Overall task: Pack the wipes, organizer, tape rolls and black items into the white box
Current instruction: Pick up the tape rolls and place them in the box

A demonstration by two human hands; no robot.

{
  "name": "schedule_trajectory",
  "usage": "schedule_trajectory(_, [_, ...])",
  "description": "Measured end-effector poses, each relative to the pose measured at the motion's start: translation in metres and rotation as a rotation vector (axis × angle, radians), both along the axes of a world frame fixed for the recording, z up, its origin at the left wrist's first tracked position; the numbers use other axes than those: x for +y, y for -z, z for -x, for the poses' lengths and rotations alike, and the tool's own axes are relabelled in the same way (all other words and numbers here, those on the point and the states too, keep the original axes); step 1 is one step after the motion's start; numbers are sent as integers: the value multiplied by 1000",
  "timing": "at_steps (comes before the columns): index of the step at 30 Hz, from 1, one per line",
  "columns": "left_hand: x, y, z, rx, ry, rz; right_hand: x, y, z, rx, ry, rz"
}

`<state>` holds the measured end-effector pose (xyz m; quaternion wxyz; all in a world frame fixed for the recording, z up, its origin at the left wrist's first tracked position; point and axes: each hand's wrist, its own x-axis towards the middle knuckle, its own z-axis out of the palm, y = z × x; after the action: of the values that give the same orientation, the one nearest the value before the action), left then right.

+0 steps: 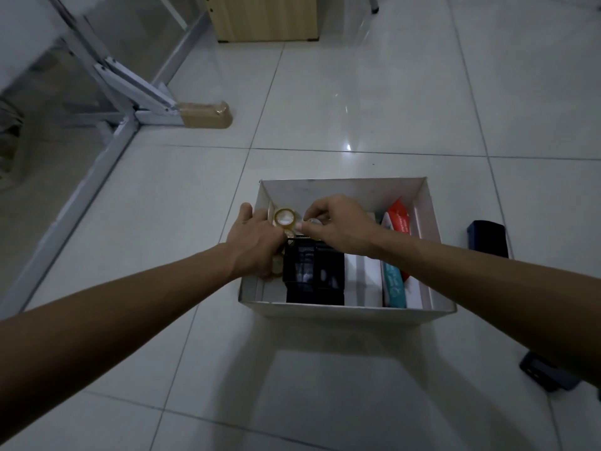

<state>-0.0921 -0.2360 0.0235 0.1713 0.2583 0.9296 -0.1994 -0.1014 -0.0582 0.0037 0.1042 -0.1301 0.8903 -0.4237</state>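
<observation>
The white box (pixel 341 187) stands open on the tiled floor. Inside it, a black mesh organizer (pixel 312 271) fills the near left, and wipes packs (pixel 395 281) stand on edge along the right, one teal and one red and white (pixel 398 216). My left hand (pixel 257 239) reaches over the box's left wall and holds a clear tape roll (pixel 285 219) above the organizer. My right hand (pixel 338 222) pinches another clear tape roll (pixel 313 224) just beside it. More tape shows under my left hand.
A black item (pixel 487 239) lies on the floor to the right of the box, and another dark item (pixel 546 372) lies near my right forearm. A white metal table frame (pixel 136 89) and a wooden cabinet (pixel 266 17) stand further back.
</observation>
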Motion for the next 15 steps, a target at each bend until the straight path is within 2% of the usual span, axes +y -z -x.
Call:
schedule_trajectory(10, [1,11,-2,218,60,113,4,6,0,-57,80,49])
schedule_trajectory(15, [0,13,2,216,64,96,7,8,-1,-104,93,35])
